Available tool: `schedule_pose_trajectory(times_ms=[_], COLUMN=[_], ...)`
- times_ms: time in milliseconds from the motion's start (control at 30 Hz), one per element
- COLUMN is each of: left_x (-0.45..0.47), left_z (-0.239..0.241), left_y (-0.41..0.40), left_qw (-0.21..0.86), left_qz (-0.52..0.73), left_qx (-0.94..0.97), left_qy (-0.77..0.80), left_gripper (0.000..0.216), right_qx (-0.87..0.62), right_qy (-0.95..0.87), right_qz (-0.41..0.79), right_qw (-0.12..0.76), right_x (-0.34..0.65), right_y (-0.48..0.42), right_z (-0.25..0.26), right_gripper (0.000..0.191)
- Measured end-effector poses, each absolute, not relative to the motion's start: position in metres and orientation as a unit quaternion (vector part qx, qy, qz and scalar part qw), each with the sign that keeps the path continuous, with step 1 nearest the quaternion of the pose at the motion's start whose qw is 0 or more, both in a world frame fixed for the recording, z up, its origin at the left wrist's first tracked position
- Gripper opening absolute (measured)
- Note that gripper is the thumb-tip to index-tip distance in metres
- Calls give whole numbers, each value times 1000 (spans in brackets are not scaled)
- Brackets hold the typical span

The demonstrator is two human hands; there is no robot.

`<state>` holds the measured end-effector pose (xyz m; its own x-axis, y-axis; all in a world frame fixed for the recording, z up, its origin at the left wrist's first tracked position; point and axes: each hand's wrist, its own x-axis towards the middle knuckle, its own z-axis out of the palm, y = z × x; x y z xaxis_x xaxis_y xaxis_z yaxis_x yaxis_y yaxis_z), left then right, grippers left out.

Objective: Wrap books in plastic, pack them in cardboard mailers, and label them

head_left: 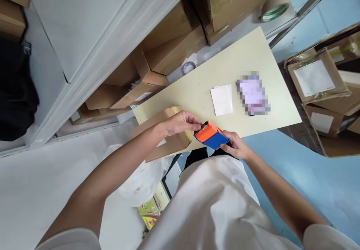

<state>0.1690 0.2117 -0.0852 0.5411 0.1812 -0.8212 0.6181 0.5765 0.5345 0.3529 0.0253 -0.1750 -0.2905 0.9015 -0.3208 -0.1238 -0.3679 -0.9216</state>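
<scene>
The right hand (235, 145) held an orange-and-blue box (213, 136) by its near end, thumb along the blue face and fingers round the far edge, a narrow, firm grip. The box was a small, smooth-faced block with straight edges, tilted above the near edge of the table (281, 109), just in front of the white shirt (219, 190). The left hand (184, 123) met its other end, thumb and fingertips drawn close together at a dark, uneven opening; whether they pinched anything there, I could not tell. The tabletop was pale yellow, flat and matt. Beneath the left forearm lay a brown cardboard carton (180, 142) with glossy strips of tape on it. Beyond the held box, thin white square sheets (221, 100) overlapped, slightly out of line, and beside them sat a purplish, roughly rectangular item (253, 94), its surface blurred into blocks. Stiff cardboard boxes (173, 45) lined the shelf behind, near a thick ring of tan tape (277, 5) with a green inner edge. A crinkled, translucent plastic bag (140, 184) bulged below the left arm.
</scene>
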Motion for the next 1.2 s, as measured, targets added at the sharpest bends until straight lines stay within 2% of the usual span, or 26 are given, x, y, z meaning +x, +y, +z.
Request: schedule_pose_trajectory(times_ms=[333,467,600,767,867,1033,1200], left_x=[162,162,169,186,195,196,174], left_z=[-100,-97,-96,-90,-95,-125,-160], left_y=[211,216,219,231,242,256,268], left_qw=[761,744,625,458,417,386,307], left_qz=[-151,-151,-184,-248,-310,-395,-475], left_qx=[384,380,551,699,693,642,666], left_qy=[501,529,521,490,500,531,488], left_gripper=[29,43,36,28,24,32,20], right_qx=[-463,-457,-482,-525,-538,-495,-464], right_qy=[-379,-371,-361,-210,-106,27,93], right_qz=[702,696,672,676,690,748,780], right_qw=[388,412,430,473,472,442,410], right_x=[341,338,333,314,303,289,266], right_y=[21,19,16,20,26,14,-23], right_z=[-191,-192,-193,-192,-190,-197,-216], right_gripper=[28,27,28,49,56,53,47])
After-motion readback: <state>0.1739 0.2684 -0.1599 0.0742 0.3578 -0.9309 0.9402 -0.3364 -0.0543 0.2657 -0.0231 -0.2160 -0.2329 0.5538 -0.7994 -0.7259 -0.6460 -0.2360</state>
